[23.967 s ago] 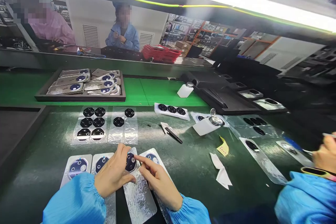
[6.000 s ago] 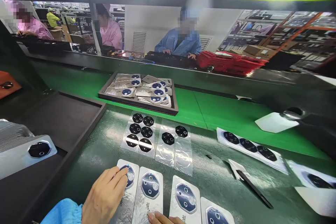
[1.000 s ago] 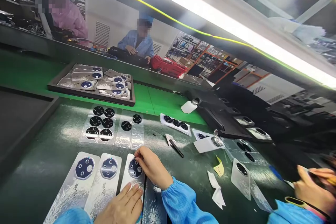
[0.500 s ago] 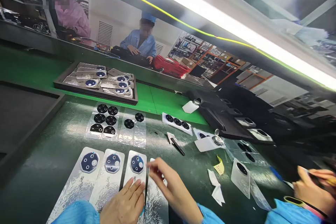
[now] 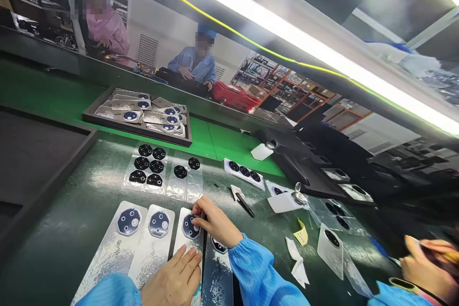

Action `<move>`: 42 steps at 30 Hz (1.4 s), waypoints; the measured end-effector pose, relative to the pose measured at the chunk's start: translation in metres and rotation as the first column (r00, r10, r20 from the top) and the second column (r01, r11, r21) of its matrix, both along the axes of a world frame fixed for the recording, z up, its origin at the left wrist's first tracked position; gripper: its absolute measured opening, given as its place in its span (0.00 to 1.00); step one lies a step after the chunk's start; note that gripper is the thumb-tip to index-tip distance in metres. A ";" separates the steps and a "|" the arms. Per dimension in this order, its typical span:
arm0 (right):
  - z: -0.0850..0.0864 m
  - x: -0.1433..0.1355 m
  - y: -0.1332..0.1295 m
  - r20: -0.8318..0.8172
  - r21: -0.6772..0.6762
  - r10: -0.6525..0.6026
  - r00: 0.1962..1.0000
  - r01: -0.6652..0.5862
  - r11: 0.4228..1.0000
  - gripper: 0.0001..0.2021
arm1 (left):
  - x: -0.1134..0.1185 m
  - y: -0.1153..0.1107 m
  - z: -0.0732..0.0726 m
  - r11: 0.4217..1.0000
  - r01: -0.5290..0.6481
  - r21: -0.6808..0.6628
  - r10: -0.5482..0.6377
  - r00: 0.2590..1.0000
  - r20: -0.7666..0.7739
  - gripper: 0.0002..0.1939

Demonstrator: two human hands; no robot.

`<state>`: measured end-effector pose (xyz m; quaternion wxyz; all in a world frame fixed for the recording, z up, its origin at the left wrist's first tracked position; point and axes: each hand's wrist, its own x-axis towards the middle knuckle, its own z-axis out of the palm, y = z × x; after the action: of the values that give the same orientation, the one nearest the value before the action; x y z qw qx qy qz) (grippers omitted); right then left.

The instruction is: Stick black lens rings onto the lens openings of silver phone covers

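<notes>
Four silver phone back covers lie in a row at the front of the bench, each with a dark octagonal camera area. My left hand (image 5: 174, 277) rests flat, fingers stretched, on the lower part of the third cover (image 5: 181, 239). My right hand (image 5: 217, 222) is at that cover's octagon (image 5: 190, 226), thumb and forefinger curled together at its upper right edge; whatever is between them is too small to make out. Under my right wrist the fourth cover (image 5: 217, 282) is partly hidden. To the left are the first cover (image 5: 107, 258) and the second cover (image 5: 150, 258).
Clear sheets with black octagonal stickers (image 5: 145, 165) lie behind the covers. A tray (image 5: 138, 129) of more covers stands at the back left. Black tweezers (image 5: 245, 204), a white bottle (image 5: 283, 202) and paper scraps (image 5: 297, 263) lie to the right. A co-worker's hands (image 5: 426, 263) work at far right.
My right hand has moved up and left, from beside the third cover onto its octagon, and its fingers have closed. My left hand stays flat on the cover. The view has shifted slightly.
</notes>
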<state>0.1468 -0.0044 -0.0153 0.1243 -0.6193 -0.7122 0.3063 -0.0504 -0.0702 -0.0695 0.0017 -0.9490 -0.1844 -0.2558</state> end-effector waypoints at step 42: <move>0.078 -0.041 -0.046 -0.505 -0.040 0.097 0.858 -0.136 0.990 0.18 | -0.022 0.010 0.049 0.101 0.313 -0.944 0.364 0.872 0.328 0.24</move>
<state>0.1053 -0.0505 0.0628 0.2632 -0.4785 -0.6797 0.4897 -0.0722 -0.0601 -0.0204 -0.6767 -0.5953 -0.3177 -0.2945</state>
